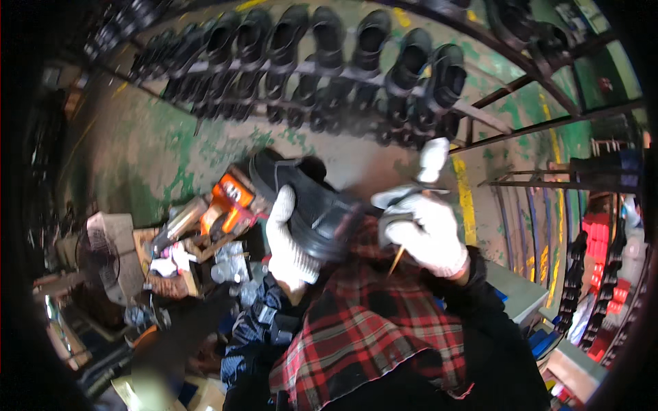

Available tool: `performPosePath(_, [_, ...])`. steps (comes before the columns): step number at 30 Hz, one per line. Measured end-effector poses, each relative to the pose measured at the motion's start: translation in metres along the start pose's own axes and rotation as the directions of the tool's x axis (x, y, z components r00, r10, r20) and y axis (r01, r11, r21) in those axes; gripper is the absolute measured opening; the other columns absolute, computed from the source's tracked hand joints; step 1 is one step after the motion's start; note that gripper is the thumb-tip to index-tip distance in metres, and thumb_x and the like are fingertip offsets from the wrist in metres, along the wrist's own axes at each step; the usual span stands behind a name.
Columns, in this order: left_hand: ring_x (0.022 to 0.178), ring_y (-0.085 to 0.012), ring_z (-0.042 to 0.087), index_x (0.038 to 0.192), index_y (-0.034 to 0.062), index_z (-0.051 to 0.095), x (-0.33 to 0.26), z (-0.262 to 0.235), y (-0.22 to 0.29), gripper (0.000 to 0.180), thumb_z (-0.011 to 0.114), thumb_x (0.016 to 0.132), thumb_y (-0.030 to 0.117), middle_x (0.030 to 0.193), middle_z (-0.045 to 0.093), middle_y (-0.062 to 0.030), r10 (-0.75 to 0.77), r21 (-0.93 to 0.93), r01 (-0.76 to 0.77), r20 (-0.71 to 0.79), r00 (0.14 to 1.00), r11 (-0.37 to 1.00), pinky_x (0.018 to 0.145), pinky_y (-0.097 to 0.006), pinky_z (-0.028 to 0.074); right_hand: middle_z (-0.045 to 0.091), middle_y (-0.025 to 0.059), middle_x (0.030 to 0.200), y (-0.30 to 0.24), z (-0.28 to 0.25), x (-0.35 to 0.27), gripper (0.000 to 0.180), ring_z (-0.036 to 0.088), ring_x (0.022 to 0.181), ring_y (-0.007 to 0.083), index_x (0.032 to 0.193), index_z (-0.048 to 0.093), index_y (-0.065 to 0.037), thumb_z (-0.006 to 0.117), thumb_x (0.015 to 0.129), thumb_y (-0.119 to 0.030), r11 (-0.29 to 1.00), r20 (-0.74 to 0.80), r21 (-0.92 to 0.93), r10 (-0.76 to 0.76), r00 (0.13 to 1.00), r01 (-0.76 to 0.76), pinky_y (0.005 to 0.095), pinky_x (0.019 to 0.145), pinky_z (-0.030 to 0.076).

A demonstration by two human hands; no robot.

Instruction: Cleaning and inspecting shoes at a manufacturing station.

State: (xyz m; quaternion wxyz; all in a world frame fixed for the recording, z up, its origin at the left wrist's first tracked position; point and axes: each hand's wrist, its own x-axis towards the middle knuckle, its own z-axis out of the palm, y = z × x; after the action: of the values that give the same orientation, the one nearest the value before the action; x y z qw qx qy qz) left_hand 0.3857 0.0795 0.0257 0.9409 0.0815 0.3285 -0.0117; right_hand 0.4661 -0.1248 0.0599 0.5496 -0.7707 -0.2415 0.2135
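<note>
My left hand (282,233), in a white knit glove, is wrapped round a black shoe (317,212). The shoe is tilted in front of my chest, its thick sole edge toward the lower right. Just right of it, my right hand (428,229), also in a white glove, is closed round a thin tan stick (395,262) that pokes out below the fingers. Above that hand rises a white, rounded piece (434,161), with something grey at its base; blur hides whether it belongs to the stick. A red and black plaid cloth (370,322) covers my lap.
Racks of black shoes (329,41) stand ahead in rows. On the left, an orange tool or container (233,195) lies among clutter, near a box (164,264) and a fan (99,250). A grey bench (514,291) is at my right, with red boxes (595,246) on shelves beyond.
</note>
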Motion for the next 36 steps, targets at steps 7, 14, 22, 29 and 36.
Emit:
performPosePath(7, [0.126,-0.0362,0.053,0.142,0.0058,0.044,0.044,-0.014,-0.06,0.072,0.049,0.094,0.059,0.138,0.053,-0.0211,-0.386,0.207,0.399,-0.1,0.917,0.894,0.109,-0.052,0.04,0.066,0.0094,0.083,0.038,-0.02,-0.01,0.017,0.062,0.084,0.0229,0.091,0.071,-0.003,0.074,0.083,-0.019,0.979,0.138,0.101,0.161,0.977,-0.176,0.0336,0.08,0.049])
performPosePath(14, [0.107,-0.0387,0.057,0.125,0.013,0.054,0.072,-0.02,-0.049,0.055,0.064,0.088,0.052,0.118,0.058,-0.0224,-0.452,0.217,0.474,-0.145,0.88,0.853,0.096,-0.06,0.045,0.069,0.0098,0.072,0.031,-0.133,-0.042,0.014,0.066,0.068,0.0218,0.082,0.074,-0.005,0.076,0.076,-0.017,0.864,-0.267,-0.289,0.34,0.902,-0.412,0.035,0.065,0.052])
performPosePath(22, [0.103,-0.0385,0.056,0.131,0.0067,0.046,0.067,-0.062,-0.017,0.067,0.067,0.086,0.051,0.117,0.056,-0.0196,-0.179,0.335,0.274,-0.288,0.941,0.901,0.098,-0.063,0.043,0.064,0.0201,0.083,0.195,-0.273,0.077,0.021,0.064,0.08,0.0367,0.082,0.071,-0.003,0.076,0.072,-0.021,0.453,-0.348,-0.842,-0.04,0.937,-0.293,0.0435,0.072,0.052])
performPosePath(29, [0.089,-0.0351,0.062,0.112,0.01,0.058,0.006,-0.133,0.016,0.046,0.065,0.089,0.049,0.102,0.064,-0.0189,0.033,0.121,0.014,-0.376,0.926,0.993,0.083,-0.054,0.052,0.067,0.02,0.081,0.233,-0.248,0.12,0.03,0.066,0.082,0.0362,0.088,0.073,-0.003,0.074,0.076,-0.031,0.416,-0.527,-0.799,-0.136,0.839,-0.434,0.0442,0.073,0.051])
performPosePath(36, [0.089,-0.0376,0.065,0.105,0.009,0.063,-0.081,-0.228,0.007,0.038,0.064,0.089,0.043,0.1,0.067,-0.0172,0.17,-0.109,-0.282,-0.577,0.799,0.953,0.082,-0.059,0.053,0.07,0.0138,0.086,0.226,-0.054,0.058,0.029,0.068,0.079,0.0304,0.093,0.073,-0.008,0.076,0.077,-0.033,0.665,-0.32,-0.642,0.22,0.922,-0.382,0.0396,0.074,0.054])
